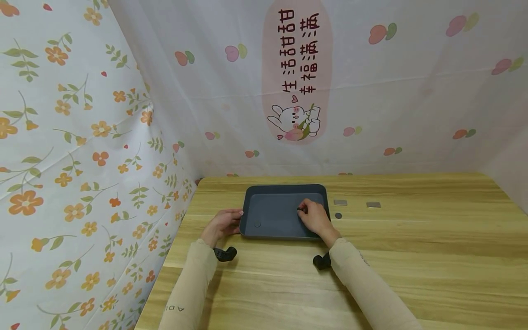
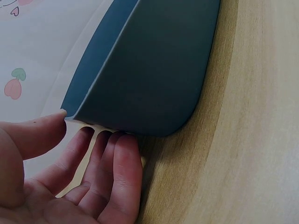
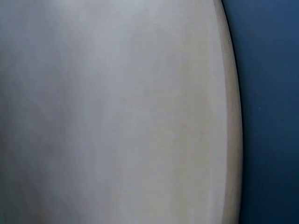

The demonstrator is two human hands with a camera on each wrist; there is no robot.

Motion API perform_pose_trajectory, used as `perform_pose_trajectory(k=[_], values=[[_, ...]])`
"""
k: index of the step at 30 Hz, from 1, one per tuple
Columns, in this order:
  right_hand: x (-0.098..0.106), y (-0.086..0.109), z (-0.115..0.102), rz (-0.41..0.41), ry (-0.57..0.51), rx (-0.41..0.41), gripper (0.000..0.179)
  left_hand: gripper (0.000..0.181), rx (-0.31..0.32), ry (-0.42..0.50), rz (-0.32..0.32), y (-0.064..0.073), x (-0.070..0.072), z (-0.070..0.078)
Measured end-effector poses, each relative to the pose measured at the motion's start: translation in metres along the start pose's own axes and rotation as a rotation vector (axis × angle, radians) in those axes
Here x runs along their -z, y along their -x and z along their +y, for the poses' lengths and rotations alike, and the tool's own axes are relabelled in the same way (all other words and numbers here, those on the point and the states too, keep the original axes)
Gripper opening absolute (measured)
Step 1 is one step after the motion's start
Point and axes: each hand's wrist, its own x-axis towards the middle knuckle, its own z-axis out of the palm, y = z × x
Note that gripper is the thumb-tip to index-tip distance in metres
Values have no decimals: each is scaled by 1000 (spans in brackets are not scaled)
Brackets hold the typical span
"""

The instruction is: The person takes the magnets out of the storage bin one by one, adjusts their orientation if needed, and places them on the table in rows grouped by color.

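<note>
A shallow dark blue-grey tray (image 1: 272,206) lies on the wooden table. At its left end is my left hand (image 1: 222,224); in the left wrist view the thumb (image 2: 44,135) meets the rim and the bent fingers (image 2: 126,163) hold the end wall from outside. My right hand (image 1: 315,217) reaches over the tray's right part. Between its thumb and forefinger it pinches a small dark piece (image 1: 299,209), mostly hidden, whose shape I cannot tell. One small dark disc (image 1: 257,224) lies on the tray floor near the front left corner.
To the right of the tray, another dark disc (image 1: 338,215) and two small silvery rectangular plates, a nearer one (image 1: 340,202) and a farther one (image 1: 373,205), lie on the table (image 1: 433,256). Patterned cloth (image 1: 231,91) hangs behind and on the left.
</note>
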Motion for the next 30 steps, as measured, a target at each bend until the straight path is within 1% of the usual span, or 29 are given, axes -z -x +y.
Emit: perform_pose_trajectory(k=[7, 9, 10, 17, 22, 30], values=[[0, 1, 0, -11, -21, 0, 10, 40, 8, -27, 32, 2, -1, 1], [0, 1, 0, -13, -30, 3, 10, 41, 6, -34, 33, 2, -1, 1], [0, 1, 0, -14, -37, 6, 11, 41, 6, -32, 33, 2, -1, 1], [-1, 1, 2, -2, -87, 55, 15, 42, 3, 17, -23, 2, 0, 0], [-1, 1, 4, -21, -128, 87, 22, 41, 1, 20, -17, 2, 0, 0], [-1, 2, 4, -37, -147, 87, 23, 42, 13, -4, 6, 2, -1, 0]])
